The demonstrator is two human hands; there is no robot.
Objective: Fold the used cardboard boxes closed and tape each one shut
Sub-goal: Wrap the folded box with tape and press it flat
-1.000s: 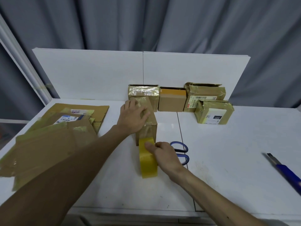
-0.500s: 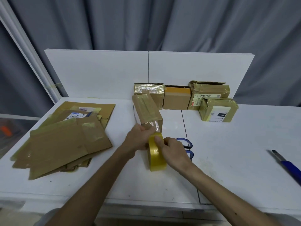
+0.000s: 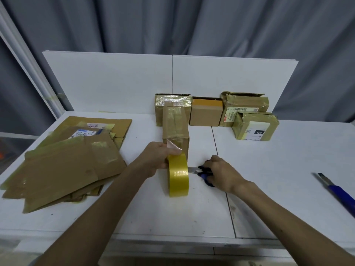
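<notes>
Mid-table: left hand (image 3: 157,158) grips upright yellow tape roll (image 3: 178,176); right hand (image 3: 221,173) clasps scissors (image 3: 194,170).

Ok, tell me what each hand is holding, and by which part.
Left hand grips the tape roll at its top edge. Right hand holds the scissors by their blue handles, with the blades pointing toward the roll.

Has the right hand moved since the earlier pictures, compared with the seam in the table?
Yes. The right hand has left the tape roll and gone right, toward the table seam, where it now grips the scissors.
</notes>
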